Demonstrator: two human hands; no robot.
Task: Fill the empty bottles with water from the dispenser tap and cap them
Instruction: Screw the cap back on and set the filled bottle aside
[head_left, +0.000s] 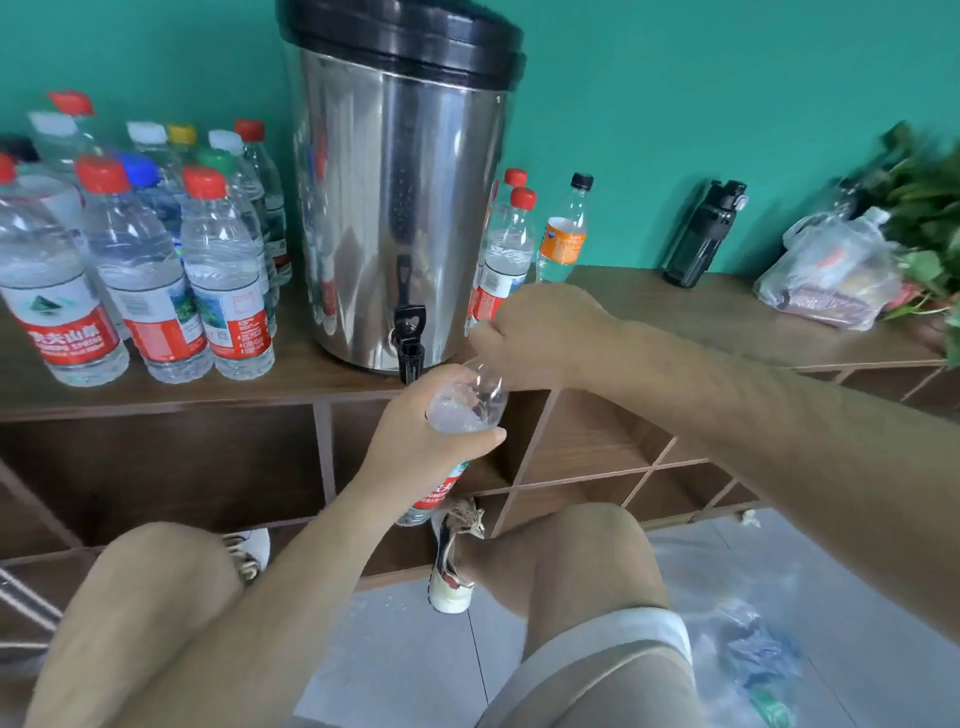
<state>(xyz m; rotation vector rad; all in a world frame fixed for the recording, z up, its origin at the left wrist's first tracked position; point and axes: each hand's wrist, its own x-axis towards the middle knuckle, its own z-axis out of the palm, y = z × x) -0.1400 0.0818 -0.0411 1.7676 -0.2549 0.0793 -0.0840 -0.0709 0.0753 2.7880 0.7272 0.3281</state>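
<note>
A steel water dispenser (400, 208) with a black lid stands on the wooden shelf top (675, 306). Its black tap (410, 343) juts over the front edge. My left hand (431, 431) grips a clear plastic bottle (470, 400) with a red label just below and right of the tap, tilted. My right hand (540, 338) is curled over the bottle's neck, hiding its mouth and any cap. Water shows inside the bottle's upper part.
Several capped water bottles (135, 260) crowd the shelf top left of the dispenser. Right of it stand two red-capped bottles (506, 249), an orange-labelled bottle (563, 234), a black flask (701, 239) and a plastic bag (831, 270) with greens. Open cubbies lie below; my knees are in front.
</note>
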